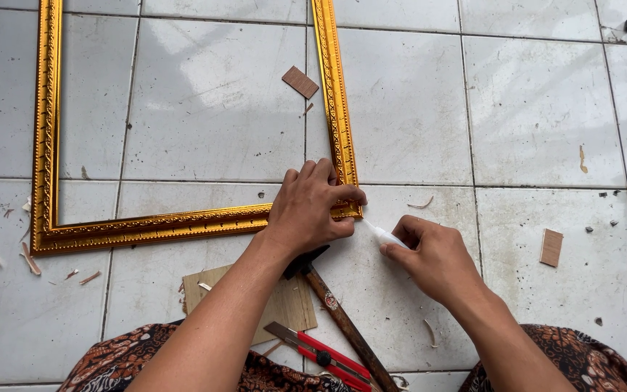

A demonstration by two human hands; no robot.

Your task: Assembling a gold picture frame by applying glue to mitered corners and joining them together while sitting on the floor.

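Looking down, we see one gilded picture frame (183, 218) lying flat on the white tiled floor (546, 109), with three of its moulded sides in view: the left one, the bottom one and the right one. Our left hand (310, 210) is pressed down over the frame's near right corner, fingers curled across the joint where the bottom and right sides meet. Our right hand (437, 258) pinches one small white tube (380, 232) between thumb and fingers, its tip pointing at that same corner and lying just beside the left hand's fingertips. Under the left wrist lies one hammer (339, 312), its dark head partly hidden and its brown wooden handle running toward our lap. Beside the handle sits one red utility knife (321, 356), and one thin plywood sheet (284, 305) lies beneath the forearm. We count two small rectangular wood chips: one (300, 81) inside the frame near its right side, the other (551, 247) well apart on the tile to the right. Pale wood shavings (30, 261) are scattered by the frame's left corner, and brown patterned fabric (132, 356) covers our knees.
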